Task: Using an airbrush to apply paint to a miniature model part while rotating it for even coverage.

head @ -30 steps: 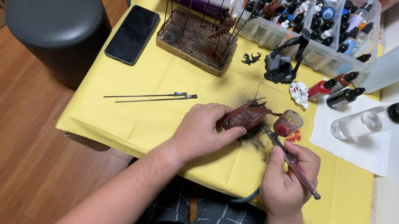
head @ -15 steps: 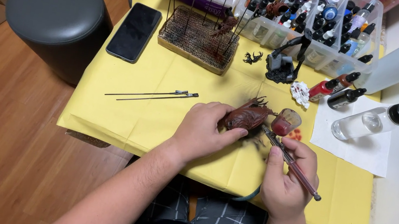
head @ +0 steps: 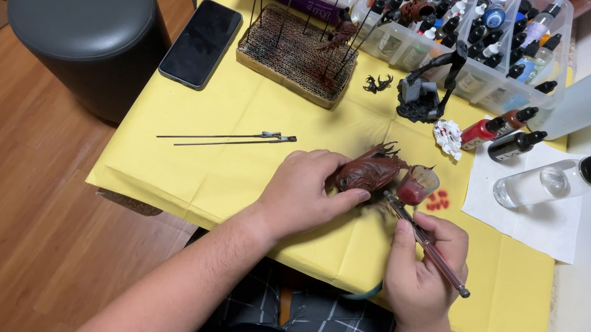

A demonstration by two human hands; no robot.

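Here, near the yellow sheet's [head: 175,170] front edge, the left hand [head: 304,194] grips a spiky model part [head: 370,172], mostly coated brown-red; the right hand [head: 422,271] clasps an airbrush [head: 423,239] aimed at it.

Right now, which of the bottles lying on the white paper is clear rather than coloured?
The large clear bottle with the black cap, lying farthest right; the two smaller dropper bottles beside it are red and dark.
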